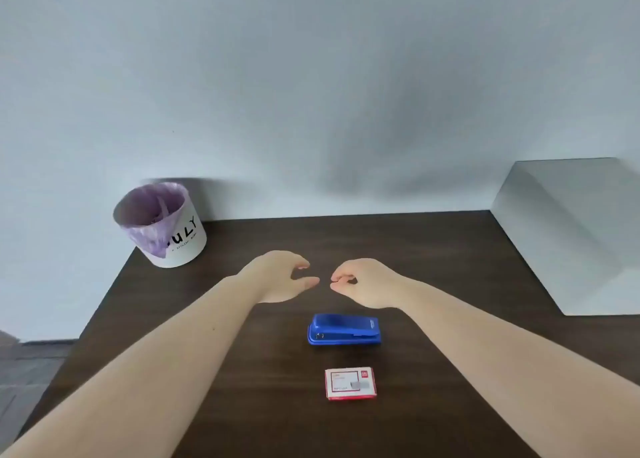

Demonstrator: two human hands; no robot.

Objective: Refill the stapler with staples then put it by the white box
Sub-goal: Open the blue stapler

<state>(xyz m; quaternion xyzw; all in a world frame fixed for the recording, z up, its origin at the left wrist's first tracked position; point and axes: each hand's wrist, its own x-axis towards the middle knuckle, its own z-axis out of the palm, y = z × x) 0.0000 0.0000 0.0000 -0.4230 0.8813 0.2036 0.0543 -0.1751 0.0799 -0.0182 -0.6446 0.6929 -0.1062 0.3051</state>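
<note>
A closed blue stapler lies mid-tabletop, and just nearer to me sits a small red-and-white staple box, also shut. Beyond the stapler I hold both hands in the air, empty: left hand loosely open, right hand curled, fingertips pinched on nothing. The white box stands far right. I judge nothing is done yet: loading and placing remain.

Office or home desk, dark wooden table, lined wastebasket, plain wall
</note>
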